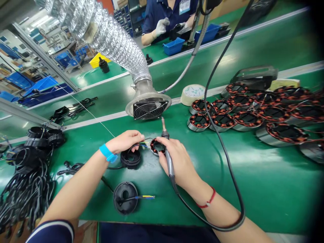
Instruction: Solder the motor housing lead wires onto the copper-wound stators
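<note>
My left hand [126, 140], a blue band at its wrist, is closed with thumb and fingers pinching thin coloured wires [144, 145]. These lead to a small motor stator [152, 148] with copper windings. My right hand [179, 162] holds a soldering iron [170, 165], its tip pointing up and away, while the fingertips also steady the stator. Under my left hand lies a black round housing [131, 162] with a cable. Nearer to me, another black housing [125, 206] has yellow and blue wire ends sticking out to the right.
A fume extractor [149, 109] hangs just ahead of my hands. Rows of stators [222, 121] and a tape roll [193, 92] stand at right. Black cables [32, 189] with housings pile up at left. The iron's cord [227, 158] loops over my right forearm. A gloved co-worker [169, 20] sits opposite.
</note>
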A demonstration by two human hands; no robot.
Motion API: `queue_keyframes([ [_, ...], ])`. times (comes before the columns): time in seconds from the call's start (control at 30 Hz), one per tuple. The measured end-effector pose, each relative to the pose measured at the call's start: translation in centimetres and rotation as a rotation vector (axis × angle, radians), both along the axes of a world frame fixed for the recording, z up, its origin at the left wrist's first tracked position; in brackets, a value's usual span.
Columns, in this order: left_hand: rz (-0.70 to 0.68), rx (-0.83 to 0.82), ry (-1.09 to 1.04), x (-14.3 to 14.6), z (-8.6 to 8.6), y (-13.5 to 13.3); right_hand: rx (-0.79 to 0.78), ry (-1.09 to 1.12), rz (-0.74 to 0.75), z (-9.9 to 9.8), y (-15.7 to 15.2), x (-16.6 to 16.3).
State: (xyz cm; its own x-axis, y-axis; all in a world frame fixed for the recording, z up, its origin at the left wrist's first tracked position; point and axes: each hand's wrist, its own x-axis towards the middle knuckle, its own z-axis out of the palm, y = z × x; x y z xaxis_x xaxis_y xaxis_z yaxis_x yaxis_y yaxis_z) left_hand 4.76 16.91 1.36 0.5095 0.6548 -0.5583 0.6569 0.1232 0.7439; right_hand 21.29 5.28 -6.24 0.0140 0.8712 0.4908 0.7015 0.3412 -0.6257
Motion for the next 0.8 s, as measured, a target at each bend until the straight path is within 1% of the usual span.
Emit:
queue_keyframes([
  [0.07,-0.068,-0.054,0.003,-1.1,0.7,0.3,0.015,0.017,-0.007,0.0,0.0,0.0],
  [0.13,-0.115,-0.071,0.024,-1.9,1.3,0.4,0.02,0.022,-0.01,0.0,-0.1,0.0],
  [0.2,-0.103,-0.07,0.023,-2.3,1.5,0.3,0.026,0.025,-0.007,0.1,-0.2,0.0],
  [0.27,-0.039,-0.062,-0.011,-2.2,1.1,0.1,0.035,0.028,-0.004,0.1,-0.2,0.0],
  [0.43,0.169,-0.011,-0.091,-1.6,-0.7,-0.5,0.034,0.037,-0.003,0.1,-0.2,-0.1],
  [0.57,0.297,-0.016,-0.111,-0.8,-1.4,-0.8,0.035,0.036,-0.002,0.1,-0.2,0.0],
  [0.7,0.36,-0.037,-0.153,0.5,-1.6,-1.1,0.049,0.034,0.003,0.0,-0.2,-0.1],
  [0.8,0.335,-0.029,-0.149,1.0,-1.5,-1.2,0.052,0.034,0.002,0.0,-0.2,-0.1],
])
